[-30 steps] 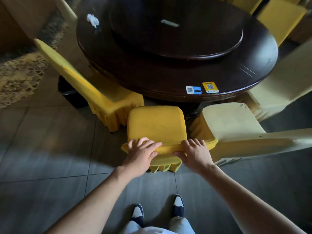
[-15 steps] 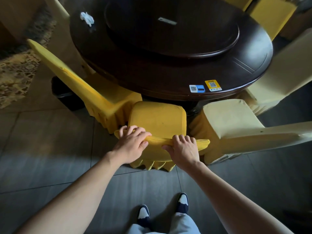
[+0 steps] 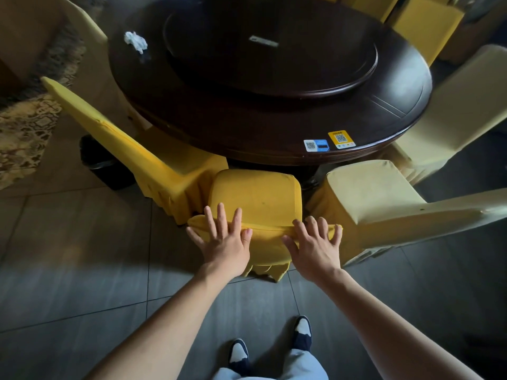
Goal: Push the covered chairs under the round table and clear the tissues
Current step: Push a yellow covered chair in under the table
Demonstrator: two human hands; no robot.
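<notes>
Both hands, left hand [image 3: 223, 242] and right hand [image 3: 315, 246], lay spread flat on the yellow chair [image 3: 255, 198] at lower centre; its loose cover looked slippery, so the firm backrest top seemed the best hold.

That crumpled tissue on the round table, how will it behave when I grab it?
The tissue is wadded, so it probably weighs almost nothing and squashes when pinched. It looks too irregular to roll. On the polished table a careless swipe may just skid it.
</notes>
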